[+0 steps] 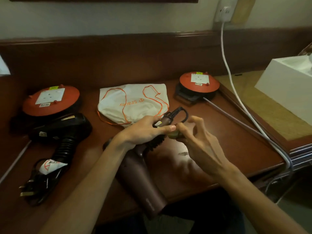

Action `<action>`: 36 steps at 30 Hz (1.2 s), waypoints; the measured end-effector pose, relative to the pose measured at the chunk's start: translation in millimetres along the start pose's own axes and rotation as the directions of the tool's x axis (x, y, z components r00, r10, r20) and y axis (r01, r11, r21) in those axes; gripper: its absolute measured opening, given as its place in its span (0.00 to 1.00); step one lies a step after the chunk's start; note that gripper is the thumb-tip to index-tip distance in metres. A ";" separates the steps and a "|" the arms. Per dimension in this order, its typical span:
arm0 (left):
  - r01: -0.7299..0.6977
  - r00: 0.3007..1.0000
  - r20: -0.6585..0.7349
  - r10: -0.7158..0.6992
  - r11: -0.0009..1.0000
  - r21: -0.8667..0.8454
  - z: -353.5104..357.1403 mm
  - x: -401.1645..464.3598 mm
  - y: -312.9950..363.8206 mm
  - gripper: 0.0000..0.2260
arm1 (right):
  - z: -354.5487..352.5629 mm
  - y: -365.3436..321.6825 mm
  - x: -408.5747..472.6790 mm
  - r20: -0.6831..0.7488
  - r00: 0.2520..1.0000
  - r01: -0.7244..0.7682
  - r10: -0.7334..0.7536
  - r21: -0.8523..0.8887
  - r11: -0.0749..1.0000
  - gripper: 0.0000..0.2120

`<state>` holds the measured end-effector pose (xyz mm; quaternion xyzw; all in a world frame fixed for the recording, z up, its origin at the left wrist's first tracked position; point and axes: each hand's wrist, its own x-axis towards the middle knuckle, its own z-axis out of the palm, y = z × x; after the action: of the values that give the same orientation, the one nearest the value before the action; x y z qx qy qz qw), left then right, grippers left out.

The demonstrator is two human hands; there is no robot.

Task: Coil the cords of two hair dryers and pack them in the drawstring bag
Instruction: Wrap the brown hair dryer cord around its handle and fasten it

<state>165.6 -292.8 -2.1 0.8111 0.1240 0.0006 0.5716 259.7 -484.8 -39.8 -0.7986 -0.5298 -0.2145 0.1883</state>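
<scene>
Centre frame: left hand point(145, 130) wrapped around the handle of the maroon plastic hair dryer point(143, 179), right hand point(194, 137) pinching its plug end beside the looped dark cord point(180, 112). Just behind, flat on the reddish-brown wooden desk point(228, 141): white cloth drawstring bag with orange string point(133, 102). Lower left: black plastic hair dryer point(65, 130), cord bundled.

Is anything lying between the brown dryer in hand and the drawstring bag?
Nothing visible does. The brown hair dryer is held by the left hand and right hand just in front of the white drawstring bag; only its own orange drawstring lies across it, and its mouth looks closed.
</scene>
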 end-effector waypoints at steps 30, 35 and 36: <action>-0.092 0.982 -0.188 0.018 0.914 -0.395 -9.1 -3.4 1.4 0.13 | -9.8 -46.7 51.8 0.530 0.553 -0.563 0.643 0.807 -0.181 0.20; -0.152 0.970 -0.221 0.098 0.958 -0.242 -5.5 -2.5 4.8 0.13 | -14.8 -30.4 58.9 0.558 0.634 -0.637 0.535 0.770 -0.049 0.15; -0.158 0.969 -0.223 0.109 0.964 -0.215 -5.4 -2.6 5.1 0.12 | -15.3 -29.2 60.1 0.551 0.644 -0.637 0.531 0.770 -0.027 0.14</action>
<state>163.4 -290.0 4.9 0.7411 0.1270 0.1390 0.6445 251.2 -436.2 7.7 -0.6786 -0.1670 0.2741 0.6607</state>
